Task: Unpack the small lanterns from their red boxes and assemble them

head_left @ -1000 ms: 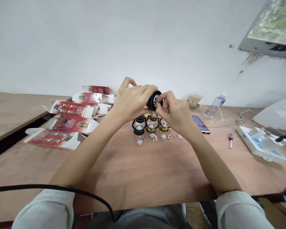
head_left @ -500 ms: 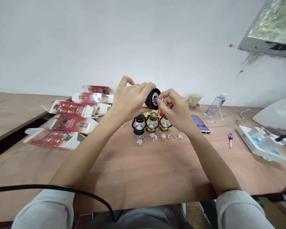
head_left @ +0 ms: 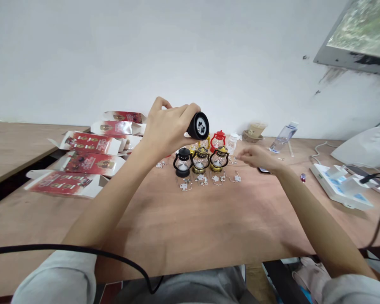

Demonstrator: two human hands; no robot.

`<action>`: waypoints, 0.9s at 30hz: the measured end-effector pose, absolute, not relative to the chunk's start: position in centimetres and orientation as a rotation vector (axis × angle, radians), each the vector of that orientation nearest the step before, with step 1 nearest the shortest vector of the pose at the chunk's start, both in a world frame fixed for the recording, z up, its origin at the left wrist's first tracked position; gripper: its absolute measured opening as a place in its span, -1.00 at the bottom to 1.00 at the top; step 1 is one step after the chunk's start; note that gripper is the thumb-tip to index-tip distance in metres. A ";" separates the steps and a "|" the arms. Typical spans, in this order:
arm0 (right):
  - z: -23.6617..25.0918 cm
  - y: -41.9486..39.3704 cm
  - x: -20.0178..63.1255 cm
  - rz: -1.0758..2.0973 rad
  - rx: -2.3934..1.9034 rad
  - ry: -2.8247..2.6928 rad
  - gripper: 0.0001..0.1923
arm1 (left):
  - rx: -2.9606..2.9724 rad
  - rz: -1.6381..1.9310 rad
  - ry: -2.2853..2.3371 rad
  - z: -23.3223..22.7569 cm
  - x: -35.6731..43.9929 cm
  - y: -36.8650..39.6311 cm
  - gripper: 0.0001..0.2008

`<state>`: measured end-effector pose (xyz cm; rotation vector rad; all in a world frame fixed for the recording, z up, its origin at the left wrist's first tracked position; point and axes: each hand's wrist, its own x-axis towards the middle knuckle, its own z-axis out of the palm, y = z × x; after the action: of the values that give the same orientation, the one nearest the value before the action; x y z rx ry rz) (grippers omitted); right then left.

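My left hand (head_left: 169, 126) is wrapped around a black mini lantern (head_left: 199, 126), tipped on its side with its round base toward me. The base's opening shows a white inside with dark and metallic parts; most of the body is hidden by my fingers. Away to the right, my right hand (head_left: 256, 157) hovers over the table with its fingers drawn together; whether something small is between them I cannot make out. Below the held lantern stand another black lantern (head_left: 183, 162) and two bronze-gold ones (head_left: 219, 159). In front lie small white plates with bent wires (head_left: 184, 185).
Behind are a red lantern (head_left: 218, 141) and a white one (head_left: 232, 143). Opened red boxes (head_left: 82, 162) lie to the left. Toward the right are a phone (head_left: 264, 170), a water bottle (head_left: 283, 137), a cup (head_left: 256, 130), a screwdriver (head_left: 303, 177) and a white power strip (head_left: 342, 185).
My right hand has left the lantern's base and swung right, over the phone's near side. My left hand still holds the lantern, and the view has shifted slightly.
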<state>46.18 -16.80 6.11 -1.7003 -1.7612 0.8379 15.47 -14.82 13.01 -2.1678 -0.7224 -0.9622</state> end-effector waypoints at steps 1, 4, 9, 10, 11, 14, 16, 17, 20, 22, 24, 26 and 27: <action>5.2 -17.0 46.7 0.832 -1.805 -1.853 -0.70 | -2.183 -0.967 -0.719 13.0 15.5 -14.8 -0.71; 3.2 -16.9 47.0 0.753 -1.918 -2.090 -0.72 | -2.207 -1.000 -0.690 12.8 15.5 -14.6 -0.70; 1.9 -15.9 46.4 0.621 -1.952 -2.220 -0.77 | -2.183 -1.023 -0.673 12.9 15.2 -14.6 -0.68; 1.9 -15.7 46.4 0.591 -1.962 -2.217 -0.78 | -2.182 -1.021 -0.675 12.9 15.2 -14.7 -0.68; 1.9 -15.5 46.3 0.554 -1.975 -2.214 -0.78 | -2.184 -1.018 -0.676 12.9 15.2 -14.7 -0.68; 2.0 -14.9 46.1 0.452 -1.990 -2.213 -0.80 | -2.203 -0.998 -0.685 13.0 15.3 -14.7 -0.68; 2.0 -14.5 45.9 0.450 -1.970 -2.251 -0.85 | -2.215 -0.986 -0.689 13.0 15.3 -14.7 -0.68; 2.1 -14.3 45.8 0.470 -1.953 -2.280 -0.88 | -2.219 -0.984 -0.690 13.0 15.4 -14.7 -0.67; 2.3 -13.9 45.5 0.541 -1.907 -2.362 -0.95 | -2.228 -0.995 -0.685 13.0 15.3 -14.6 -0.67; 2.4 -13.7 45.1 0.554 -1.899 -2.389 -0.95 | -2.232 -1.012 -0.678 13.0 15.2 -14.7 -0.67; 2.5 -13.6 44.8 0.536 -1.904 -2.396 -0.94 | -2.244 -1.018 -0.678 13.0 15.2 -14.7 -0.66; 2.8 -13.7 44.7 0.516 -1.908 -2.397 -0.93 | -2.268 -1.005 -0.692 12.9 15.3 -14.7 -0.65; 3.1 -13.9 44.9 0.517 -1.910 -2.403 -0.93 | -2.281 -0.991 -0.706 12.9 15.4 -14.7 -0.64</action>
<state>44.87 -13.86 3.11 -1.9102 -2.4026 0.5172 15.42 -14.69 12.90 -2.2813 -0.7060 -0.9913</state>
